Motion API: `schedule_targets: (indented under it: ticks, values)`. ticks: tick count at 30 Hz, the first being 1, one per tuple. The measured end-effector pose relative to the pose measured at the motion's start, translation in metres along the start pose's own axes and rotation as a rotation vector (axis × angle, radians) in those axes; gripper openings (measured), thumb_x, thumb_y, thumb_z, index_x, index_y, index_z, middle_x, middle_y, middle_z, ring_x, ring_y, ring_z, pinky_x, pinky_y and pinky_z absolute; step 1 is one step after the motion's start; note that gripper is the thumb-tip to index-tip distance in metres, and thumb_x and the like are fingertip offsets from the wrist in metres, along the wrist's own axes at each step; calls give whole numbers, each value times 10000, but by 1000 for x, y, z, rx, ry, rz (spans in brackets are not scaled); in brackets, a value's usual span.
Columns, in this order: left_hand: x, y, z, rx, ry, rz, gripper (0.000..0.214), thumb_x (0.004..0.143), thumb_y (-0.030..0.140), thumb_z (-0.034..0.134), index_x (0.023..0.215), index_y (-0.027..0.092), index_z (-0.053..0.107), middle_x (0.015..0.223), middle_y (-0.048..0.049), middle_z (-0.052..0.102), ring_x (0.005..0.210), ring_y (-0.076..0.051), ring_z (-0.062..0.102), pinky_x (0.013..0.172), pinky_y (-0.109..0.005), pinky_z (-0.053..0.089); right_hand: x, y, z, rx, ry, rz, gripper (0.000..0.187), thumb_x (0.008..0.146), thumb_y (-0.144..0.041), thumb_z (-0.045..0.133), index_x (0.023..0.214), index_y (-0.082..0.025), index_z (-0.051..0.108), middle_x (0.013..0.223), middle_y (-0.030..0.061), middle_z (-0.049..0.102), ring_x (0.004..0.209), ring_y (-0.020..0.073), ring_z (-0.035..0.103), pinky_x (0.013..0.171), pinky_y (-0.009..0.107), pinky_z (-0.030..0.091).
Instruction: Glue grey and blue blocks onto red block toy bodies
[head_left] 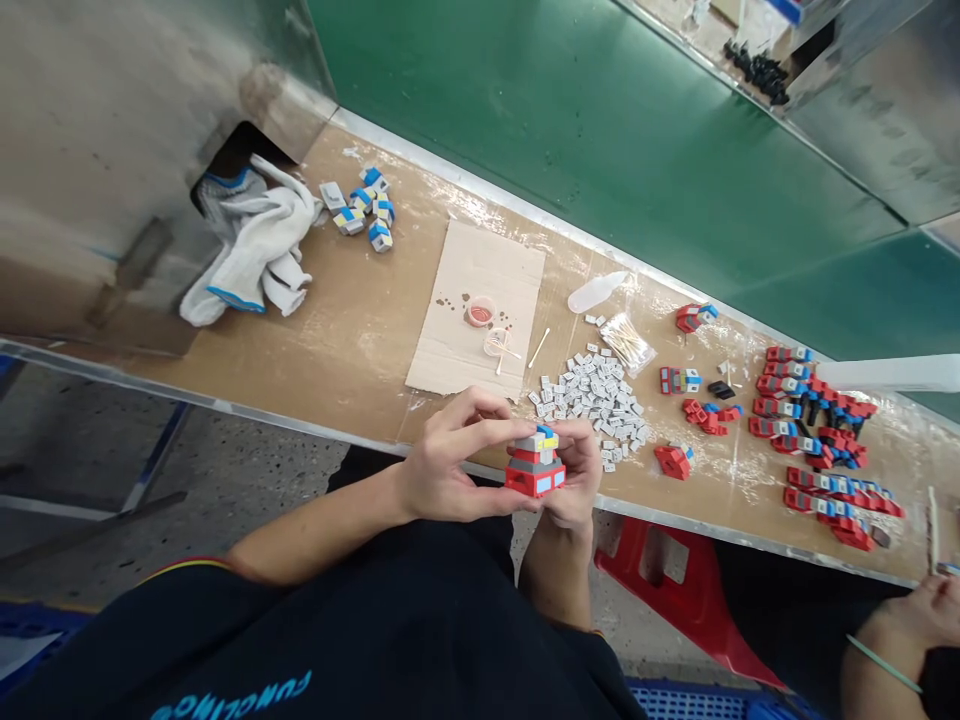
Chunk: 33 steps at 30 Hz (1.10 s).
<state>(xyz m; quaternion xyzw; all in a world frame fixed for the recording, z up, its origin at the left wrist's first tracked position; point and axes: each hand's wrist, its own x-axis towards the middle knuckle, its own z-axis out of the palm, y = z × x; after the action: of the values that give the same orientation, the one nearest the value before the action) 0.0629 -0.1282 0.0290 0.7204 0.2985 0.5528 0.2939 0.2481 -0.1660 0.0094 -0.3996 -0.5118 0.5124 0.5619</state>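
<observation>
My left hand and my right hand hold one small toy block figure between them, just in front of the table's near edge. The figure has a red base, grey middle and blue, yellow and grey pieces on top. Fingers of both hands are closed round it, the left thumb and forefinger pinching its top. Right behind my hands lies a pile of small grey pieces on the wooden table.
A cardboard sheet carries two small cups, one with red paint. Cotton swabs, a plastic bottle, white gloves, blue-grey figures and rows of red figures lie about. Another person's hand is at lower right.
</observation>
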Motion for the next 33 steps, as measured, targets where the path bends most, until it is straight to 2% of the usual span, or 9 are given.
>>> schedule_targets:
  ticks: [7,11,15,20,26,33]
  values:
    - [1,-5,-3,-51,-27,63,505,918,458,817,1329,190,698,1087,-115,753,953,-205,772,826,-295,666,0,-3,-4,-196,60,-162,610,765,-667,869,1224,-304,698,925,27,768,703,183,739,634,292,610]
    - [-1,-7,-3,-103,-42,52,546,905,382,839,1393,211,665,1120,-127,782,1000,-229,792,866,-320,675,-3,0,-8,-271,84,-154,657,744,-742,836,1203,-288,714,961,48,754,789,215,747,699,338,622]
    - [-2,-8,-3,-138,-34,25,522,886,379,857,1348,199,691,1105,-132,790,982,-233,795,846,-319,677,-2,0,-9,-328,63,-147,675,734,-793,808,1180,-292,729,917,46,710,822,242,713,734,392,619]
    - [-3,-9,-2,-173,-24,25,476,907,408,836,1305,184,704,1012,-108,781,904,-201,774,780,-276,660,6,-10,-2,-381,51,-286,581,833,-726,777,1256,-332,723,1103,78,693,987,256,696,805,405,604]
    - [-2,-11,0,-235,8,39,496,879,404,865,1295,178,717,858,-50,732,722,-146,688,668,-233,608,10,-18,3,-426,11,-337,567,881,-686,750,1333,-346,701,991,62,700,849,234,667,680,375,574]
    - [-7,-19,3,-302,2,40,513,839,384,900,1278,193,717,891,-79,779,707,-154,695,641,-241,586,6,-19,7,-406,31,-370,557,895,-650,760,1370,-365,700,930,45,659,816,229,630,678,393,561]
